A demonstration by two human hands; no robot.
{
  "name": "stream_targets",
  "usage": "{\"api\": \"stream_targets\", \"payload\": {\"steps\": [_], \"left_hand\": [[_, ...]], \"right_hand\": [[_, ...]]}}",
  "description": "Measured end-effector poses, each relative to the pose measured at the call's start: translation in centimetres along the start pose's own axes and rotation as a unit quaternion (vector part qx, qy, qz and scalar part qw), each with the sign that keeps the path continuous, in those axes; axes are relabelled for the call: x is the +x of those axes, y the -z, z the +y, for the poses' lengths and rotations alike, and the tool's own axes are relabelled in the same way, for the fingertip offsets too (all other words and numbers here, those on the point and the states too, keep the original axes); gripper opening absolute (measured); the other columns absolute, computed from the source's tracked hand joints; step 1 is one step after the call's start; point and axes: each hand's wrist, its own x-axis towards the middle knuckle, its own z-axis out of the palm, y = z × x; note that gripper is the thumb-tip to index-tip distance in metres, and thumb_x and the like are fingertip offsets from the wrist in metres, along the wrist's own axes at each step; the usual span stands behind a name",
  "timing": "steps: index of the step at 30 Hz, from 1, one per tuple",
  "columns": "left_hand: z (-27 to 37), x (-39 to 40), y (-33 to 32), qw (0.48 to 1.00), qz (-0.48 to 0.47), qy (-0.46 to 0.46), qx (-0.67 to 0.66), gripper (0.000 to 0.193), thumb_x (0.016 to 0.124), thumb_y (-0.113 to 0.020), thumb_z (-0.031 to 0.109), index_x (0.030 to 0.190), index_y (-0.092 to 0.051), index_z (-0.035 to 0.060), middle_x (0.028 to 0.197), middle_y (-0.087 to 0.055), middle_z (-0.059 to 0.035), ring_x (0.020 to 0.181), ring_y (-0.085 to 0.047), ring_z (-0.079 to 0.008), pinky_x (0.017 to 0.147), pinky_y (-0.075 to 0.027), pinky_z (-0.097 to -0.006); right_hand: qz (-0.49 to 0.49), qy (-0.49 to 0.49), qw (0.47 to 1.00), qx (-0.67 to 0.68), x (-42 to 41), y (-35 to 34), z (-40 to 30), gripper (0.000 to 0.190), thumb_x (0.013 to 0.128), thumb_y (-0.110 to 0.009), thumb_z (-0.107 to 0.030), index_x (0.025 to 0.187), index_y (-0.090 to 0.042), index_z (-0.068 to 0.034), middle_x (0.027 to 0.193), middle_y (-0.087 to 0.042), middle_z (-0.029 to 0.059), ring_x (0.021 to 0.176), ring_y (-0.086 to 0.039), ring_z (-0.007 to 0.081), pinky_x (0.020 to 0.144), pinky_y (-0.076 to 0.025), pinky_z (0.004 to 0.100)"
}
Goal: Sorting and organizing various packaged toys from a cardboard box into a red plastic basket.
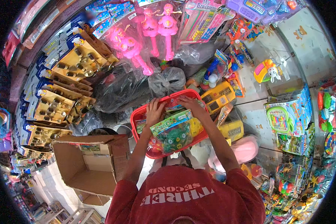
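A red plastic basket (168, 155) rests in front of my body, holding bagged toys. My left hand (155, 112) reaches over the basket's left part, fingers spread at its far side; whether it grips anything cannot be told. At the far right inside the basket, my right hand (192, 105) touches a clear plastic packet (175, 102), its fingertips partly hidden. Nearer to me lies a bag of green toy frogs (175, 135) with a green and blue printed header card (172, 122). A yellow bagged toy (196, 127) is beside it, and a red one (156, 145) lies at the near left.
An open cardboard box (85, 165) stands left of the basket. Carded kitchen toys (54, 106) hang at the left, and pink bagged dolls (128, 46) hang ahead. Yellow toy trucks (219, 96) and a pink plastic item (245, 149) are close by on the right.
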Motion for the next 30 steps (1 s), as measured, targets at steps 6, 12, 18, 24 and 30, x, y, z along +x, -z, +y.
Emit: {"api": "stream_targets", "payload": {"steps": [6, 12, 18, 24, 30], "left_hand": [[-3.1, -0.6, -2.9, 0.998, 0.025, 0.038, 0.046, 0.053, 0.068, -0.064, 0.016, 0.118, -0.048, 0.0135, 0.131, -0.033, -0.0175, 0.123, -0.029, -0.0371, 0.102, -0.021, -0.0511], [-3.5, -0.7, -2.6, 0.999, 0.003, 0.030, 0.011, 0.047, 0.069, -0.062, 0.018, 0.115, -0.051, 0.0163, 0.131, -0.033, -0.0176, 0.125, -0.026, -0.0380, 0.103, -0.017, -0.0538], [-3.6, -0.1, -3.2, 1.000, -0.014, 0.003, 0.024, 0.041, 0.073, -0.061, 0.024, 0.113, -0.055, 0.0255, 0.133, -0.031, -0.0190, 0.126, -0.023, -0.0421, 0.102, -0.013, -0.0580], [-3.7, -0.7, -2.7, 0.998, -0.044, 0.023, 0.041, 0.035, 0.079, -0.056, 0.032, 0.114, -0.057, 0.0270, 0.138, -0.023, -0.0198, 0.129, -0.017, -0.0420, 0.101, -0.010, -0.0609], [-1.8, 0.3, -2.7, 0.993, -0.055, 0.002, 0.104, 0.035, 0.082, -0.051, 0.042, 0.114, -0.056, 0.0308, 0.140, -0.021, -0.0188, 0.129, -0.018, -0.0408, 0.097, -0.010, -0.0661]], "right_hand": [[-0.070, 0.023, 0.997, -0.018, 0.6, -2.2, 0.8, 0.053, 0.082, -0.049, -0.033, 0.132, -0.038, -0.020, 0.140, -0.031, 0.0048, 0.131, -0.025, 0.0264, 0.104, -0.022, 0.0466], [-0.162, 0.074, 0.984, -0.022, 1.6, -1.6, 0.6, 0.045, 0.084, -0.044, -0.033, 0.127, -0.043, -0.020, 0.141, -0.029, 0.0034, 0.132, -0.022, 0.0244, 0.103, -0.024, 0.0479], [-0.188, 0.037, 0.976, -0.101, 3.2, -3.2, 1.0, 0.047, 0.087, -0.038, -0.041, 0.127, -0.043, -0.018, 0.138, -0.033, 0.0083, 0.129, -0.026, 0.0277, 0.105, -0.022, 0.0457], [-0.130, 0.099, 0.983, -0.083, 3.3, -4.0, 1.0, 0.049, 0.085, -0.043, -0.042, 0.126, -0.045, -0.015, 0.136, -0.037, 0.0099, 0.128, -0.029, 0.0270, 0.104, -0.023, 0.0458], [-0.081, -0.022, 0.996, 0.041, -0.3, -2.4, 1.7, 0.050, 0.081, -0.052, -0.037, 0.125, -0.046, -0.012, 0.128, -0.045, 0.0113, 0.123, -0.036, 0.0274, 0.103, -0.024, 0.0435]]}}
